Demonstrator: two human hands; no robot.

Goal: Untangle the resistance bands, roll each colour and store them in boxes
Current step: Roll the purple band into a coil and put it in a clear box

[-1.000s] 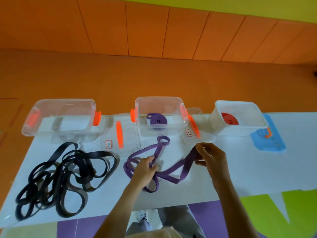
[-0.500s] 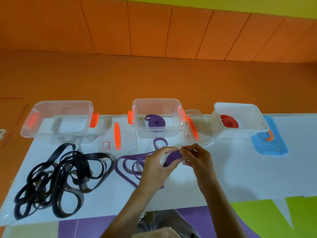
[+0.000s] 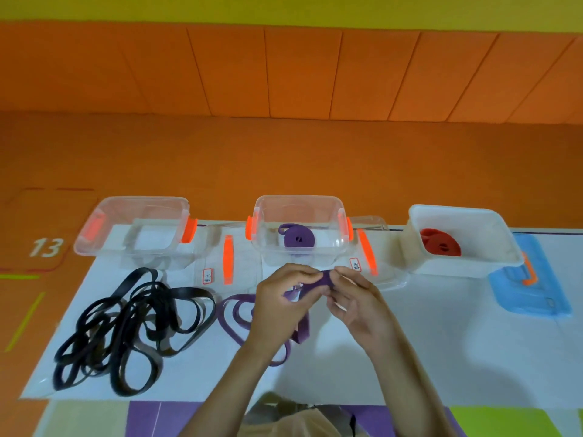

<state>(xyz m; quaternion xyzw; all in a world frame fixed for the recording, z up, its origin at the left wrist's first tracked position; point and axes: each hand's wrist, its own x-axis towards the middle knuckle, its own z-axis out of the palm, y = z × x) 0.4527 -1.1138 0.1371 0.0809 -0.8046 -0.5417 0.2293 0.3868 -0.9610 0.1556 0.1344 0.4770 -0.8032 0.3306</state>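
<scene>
Purple band [image 3: 320, 279], spread wide a second earlier, had its end pinched between left grip [image 3: 280, 299] and right grip [image 3: 355, 299], close together, apparently starting the roll.

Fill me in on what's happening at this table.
A person seems to be rolling a purple band, both the left hand and right hand pinching its end while the rest trails on the table. One rolled purple band sits in the middle box, a red roll in the white box. The black bands lie tangled at left.

White number 13 [image 3: 46, 247] on orange floor [image 3: 284, 159]; lid labels [image 3: 207, 275] illegible
</scene>
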